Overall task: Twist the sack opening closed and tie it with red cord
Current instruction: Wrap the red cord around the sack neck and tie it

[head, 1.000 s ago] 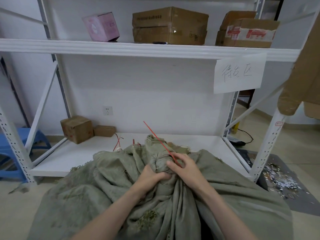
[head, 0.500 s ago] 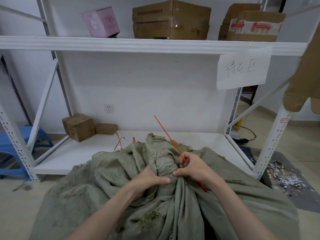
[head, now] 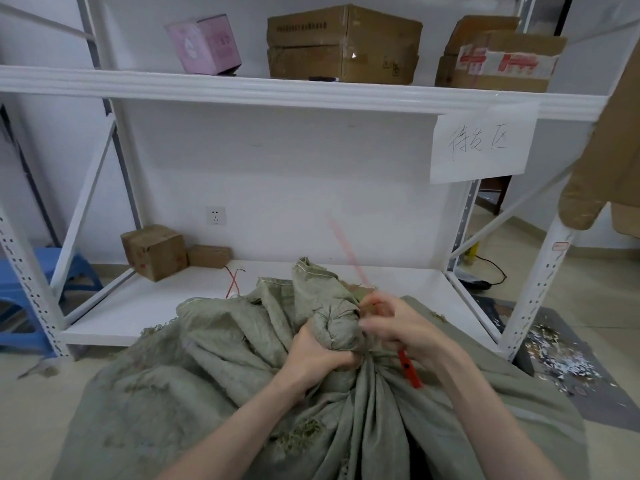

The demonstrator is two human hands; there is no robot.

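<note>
Both hands meet at the twisted neck of the sack: my left hand clenches it, my right hand, just right of it, grips the red cord slanting steeply alongside.

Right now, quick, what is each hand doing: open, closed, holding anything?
Left hand: closed, gripping the twisted neck of the sack.
Right hand: closed, fingers curled round the red cord; blurred.

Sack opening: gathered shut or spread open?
Gathered shut: left hand grips its bunched neck, right hand holds the red cord. Knot: cannot tell.
</note>
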